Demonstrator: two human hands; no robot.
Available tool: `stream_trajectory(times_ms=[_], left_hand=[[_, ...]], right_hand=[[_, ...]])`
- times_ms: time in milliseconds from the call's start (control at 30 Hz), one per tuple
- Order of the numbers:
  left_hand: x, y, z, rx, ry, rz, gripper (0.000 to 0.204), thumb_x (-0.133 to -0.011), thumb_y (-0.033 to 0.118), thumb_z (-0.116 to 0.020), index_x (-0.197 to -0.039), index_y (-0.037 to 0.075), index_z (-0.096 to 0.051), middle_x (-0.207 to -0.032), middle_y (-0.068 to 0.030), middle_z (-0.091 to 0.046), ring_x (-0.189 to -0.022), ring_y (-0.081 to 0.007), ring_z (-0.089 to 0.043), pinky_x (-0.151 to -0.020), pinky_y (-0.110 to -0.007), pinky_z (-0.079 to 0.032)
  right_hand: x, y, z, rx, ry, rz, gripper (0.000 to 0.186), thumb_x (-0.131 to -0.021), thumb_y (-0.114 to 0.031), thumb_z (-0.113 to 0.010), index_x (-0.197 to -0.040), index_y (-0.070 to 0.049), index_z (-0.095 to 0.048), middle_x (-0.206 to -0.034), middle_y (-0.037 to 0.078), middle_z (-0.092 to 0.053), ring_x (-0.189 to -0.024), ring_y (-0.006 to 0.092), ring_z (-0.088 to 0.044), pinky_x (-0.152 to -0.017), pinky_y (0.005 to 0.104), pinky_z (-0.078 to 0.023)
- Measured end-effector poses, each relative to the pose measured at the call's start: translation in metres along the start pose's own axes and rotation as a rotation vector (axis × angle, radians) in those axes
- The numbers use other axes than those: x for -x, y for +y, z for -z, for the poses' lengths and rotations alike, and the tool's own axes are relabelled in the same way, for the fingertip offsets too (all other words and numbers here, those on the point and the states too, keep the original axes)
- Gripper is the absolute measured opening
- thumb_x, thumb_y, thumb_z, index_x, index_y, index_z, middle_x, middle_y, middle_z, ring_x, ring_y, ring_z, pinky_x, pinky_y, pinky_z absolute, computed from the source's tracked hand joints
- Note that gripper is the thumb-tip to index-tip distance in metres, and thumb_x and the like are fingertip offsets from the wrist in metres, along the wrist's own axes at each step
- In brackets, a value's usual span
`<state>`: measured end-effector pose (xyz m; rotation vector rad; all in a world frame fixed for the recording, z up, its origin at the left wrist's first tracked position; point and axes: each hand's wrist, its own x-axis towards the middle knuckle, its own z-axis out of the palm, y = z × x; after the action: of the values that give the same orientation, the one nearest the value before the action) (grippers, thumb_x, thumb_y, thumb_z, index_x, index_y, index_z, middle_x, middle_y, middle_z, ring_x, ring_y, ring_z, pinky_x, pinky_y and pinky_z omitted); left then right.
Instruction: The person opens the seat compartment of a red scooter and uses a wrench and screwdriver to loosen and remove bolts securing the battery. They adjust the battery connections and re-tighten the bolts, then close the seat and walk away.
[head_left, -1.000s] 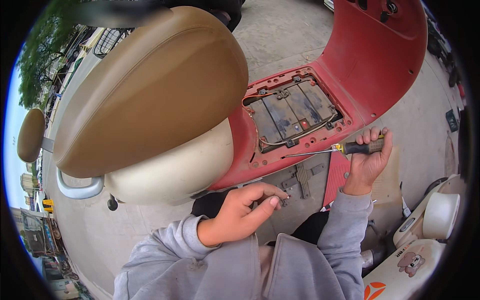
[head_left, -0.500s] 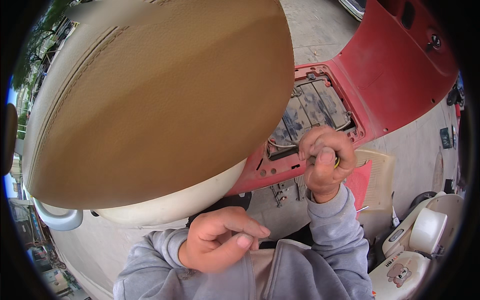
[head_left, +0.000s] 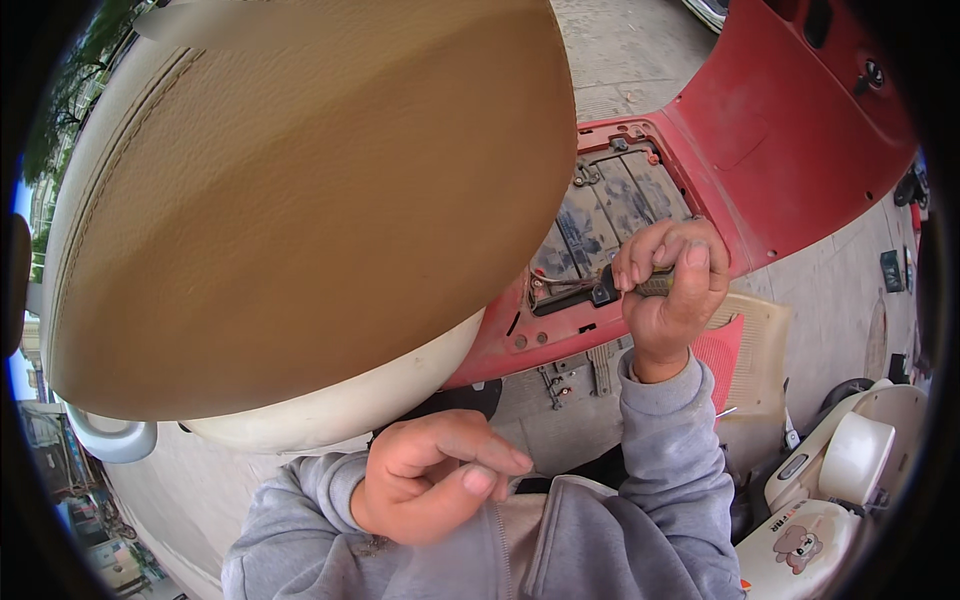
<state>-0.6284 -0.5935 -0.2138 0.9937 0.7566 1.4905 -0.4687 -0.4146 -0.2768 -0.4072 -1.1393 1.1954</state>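
Observation:
My right hand [head_left: 675, 280] is closed around a screwdriver [head_left: 650, 284] with a black and yellow handle, over the lower edge of the open battery compartment [head_left: 698, 200] in the red scooter floor; I cannot make out the tip. Dusty batteries [head_left: 615, 215] with terminals and wires lie inside. My left hand [head_left: 440, 470] is low in front of me with bent fingers pinched together; what they hold, if anything, is too small to make out. A large tan seat [head_left: 310, 220] on a cream body [head_left: 330, 410] fills the upper left, hiding part of the compartment.
The red front panel [head_left: 780, 130] rises at right. Dark metal brackets [head_left: 570, 385], a red ribbed panel [head_left: 715, 350] and a beige mat [head_left: 760, 360] lie on the paving [head_left: 840, 300] below. A white scooter [head_left: 830, 470] stands at lower right.
My view has moved closer to the seat. My right hand has turned and carried the screwdriver leftward over the compartment edge, then slightly up. My left hand stays low, slightly lower than at first.

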Motion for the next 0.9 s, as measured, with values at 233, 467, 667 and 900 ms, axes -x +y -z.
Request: stream_trajectory(times_ms=[233,467,667,900], left_hand=[[0.005,0.0,0.001,0.022,0.007,-0.019,0.019,-0.092,-0.002,-0.049,-0.105,-0.009,-0.062,-0.086,-0.0139,-0.064,-0.07,-0.0132,-0.06,-0.062,-0.025,-0.047],[0.01,0.001,0.003,0.021,0.024,-0.053,0.018,-0.093,0.0,-0.05,-0.103,-0.009,-0.061,-0.086,-0.0149,-0.064,-0.067,-0.0133,-0.059,-0.061,-0.026,-0.047],[0.01,0.0,0.004,0.025,0.055,-0.063,0.017,-0.093,0.001,-0.05,-0.102,-0.009,-0.061,-0.082,-0.0144,-0.063,-0.065,-0.0128,-0.058,-0.059,-0.025,-0.047],[0.011,0.002,0.006,0.044,0.094,-0.066,0.017,-0.094,0.002,-0.05,-0.101,-0.009,-0.061,-0.08,-0.0146,-0.062,-0.062,-0.0122,-0.057,-0.057,-0.024,-0.046]], right_hand=[[0.0,0.011,0.003,0.075,0.043,0.109,0.024,-0.098,-0.02,-0.048,-0.081,-0.002,-0.047,-0.064,0.007,-0.049,-0.053,0.0128,-0.047,-0.047,0.0269,-0.042],[-0.026,0.009,0.013,0.237,0.038,0.134,0.025,-0.097,-0.019,-0.044,-0.08,-0.001,-0.045,-0.063,0.008,-0.046,-0.052,0.0134,-0.044,-0.048,0.0277,-0.042],[-0.013,-0.019,-0.001,-0.034,0.048,-0.102,0.033,-0.099,-0.028,-0.04,-0.079,-0.003,-0.042,-0.061,0.01,-0.046,-0.05,0.0142,-0.041,-0.047,0.0281,-0.041],[0.002,-0.001,-0.017,0.03,-0.046,-0.034,0.028,-0.097,-0.021,-0.047,-0.077,-0.001,-0.047,-0.059,0.008,-0.049,-0.05,0.0122,-0.046,-0.045,0.0262,-0.039]])
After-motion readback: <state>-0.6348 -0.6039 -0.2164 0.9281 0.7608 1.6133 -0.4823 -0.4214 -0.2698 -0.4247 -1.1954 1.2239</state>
